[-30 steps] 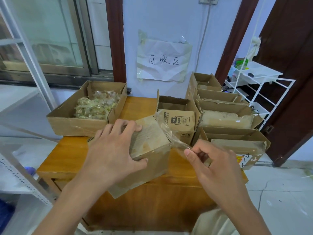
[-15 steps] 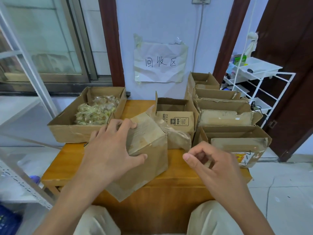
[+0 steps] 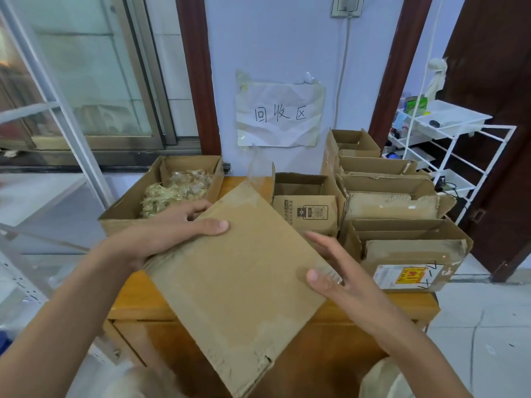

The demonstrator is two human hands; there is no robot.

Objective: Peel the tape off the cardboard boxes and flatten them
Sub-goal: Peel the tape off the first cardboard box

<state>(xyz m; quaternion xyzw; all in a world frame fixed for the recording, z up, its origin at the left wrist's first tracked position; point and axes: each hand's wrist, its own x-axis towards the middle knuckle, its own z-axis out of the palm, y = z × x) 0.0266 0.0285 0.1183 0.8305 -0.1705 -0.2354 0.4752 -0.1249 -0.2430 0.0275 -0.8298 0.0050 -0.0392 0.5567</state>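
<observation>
Two hands, cardboard box tilted, long axis diagonal

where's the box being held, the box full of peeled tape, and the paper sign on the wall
held cardboard box (image 3: 244, 282): head view, middle of its broad top face
box of peeled tape (image 3: 126, 208): head view, its left cardboard wall
paper sign (image 3: 280, 114): head view, centre of the crumpled sheet, on the handwriting

A recycling corner: a handwritten paper sign taped to the wall, opened cardboard boxes crowding the tabletop.
</observation>
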